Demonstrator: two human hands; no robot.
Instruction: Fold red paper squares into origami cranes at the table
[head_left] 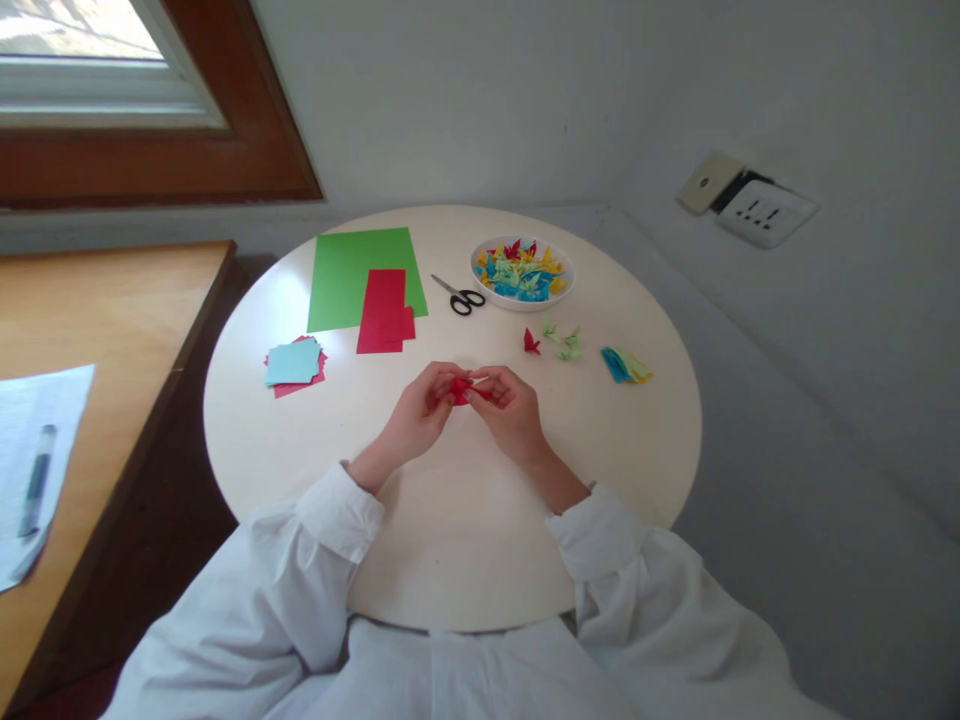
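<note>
Between my two hands is a small piece of folded red paper [460, 391], partly covered by fingers. My left hand [426, 405] pinches its left side. From the right, my right hand [510, 408] grips its other edge with thumb and fingertips. Just beyond my right hand lie a red folded paper figure [531, 342] and several pale green ones [570, 345]. A white bowl [480, 287] behind them holds many folded figures in blue, yellow, green and red.
Black-handled scissors [465, 300] lie left of the bowl. A green sheet [341, 270] sits under red paper strips [384, 300]. Stacked light blue squares [292, 362] cover red ones at left. Folded blue and yellow strips [619, 366] rest at right. A wooden desk [150, 320] stands left.
</note>
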